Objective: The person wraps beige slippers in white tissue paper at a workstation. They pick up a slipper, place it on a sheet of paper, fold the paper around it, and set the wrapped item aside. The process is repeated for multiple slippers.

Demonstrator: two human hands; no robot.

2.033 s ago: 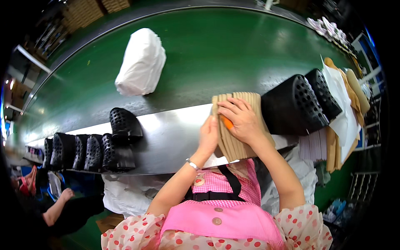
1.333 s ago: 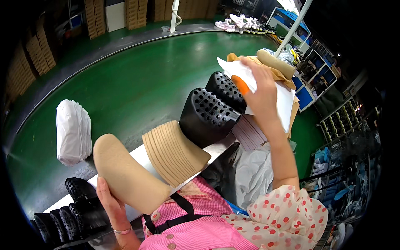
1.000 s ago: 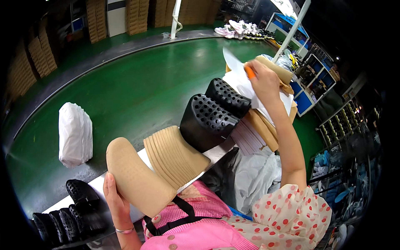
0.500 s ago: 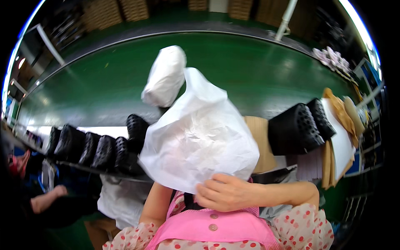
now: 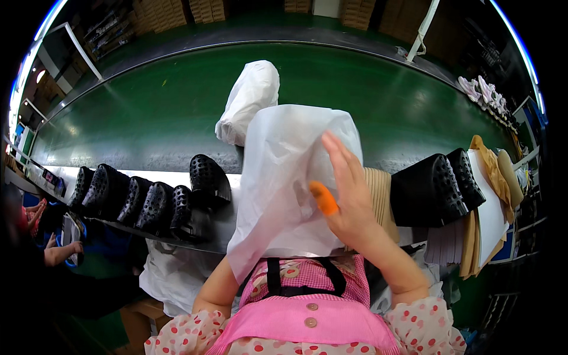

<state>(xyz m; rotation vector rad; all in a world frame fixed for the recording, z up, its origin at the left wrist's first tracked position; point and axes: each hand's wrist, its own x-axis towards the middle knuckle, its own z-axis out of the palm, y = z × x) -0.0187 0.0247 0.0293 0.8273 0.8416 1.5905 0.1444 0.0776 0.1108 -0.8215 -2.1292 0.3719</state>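
Note:
A sheet of thin white tissue paper [image 5: 278, 183] hangs over the bench edge in front of me, draped over something I cannot make out. Over its right side is my right hand [image 5: 355, 201], fingers stretched out and thumb apart, with an orange cover on the thumb. My left forearm [image 5: 214, 291] runs up behind the paper, which hides the left hand and whatever it may hold. Just beyond lies a white paper-wrapped bundle [image 5: 249, 100]. A black perforated shoe [image 5: 208, 179] stands left of the tissue.
More black perforated shoes [image 5: 103, 192] line the metal ledge at left. To the right are black boots [image 5: 423, 189], beige ribbed sheets [image 5: 378, 198] and brown and white paper [image 5: 488, 204]. A green surface [image 5: 171, 112] stretches beyond. At far left is another person's arm [image 5: 62, 253].
The tissue paper has gone from spread wide to narrower and more upright. My right hand has left its lower edge and risen over its right side, fingers now extended.

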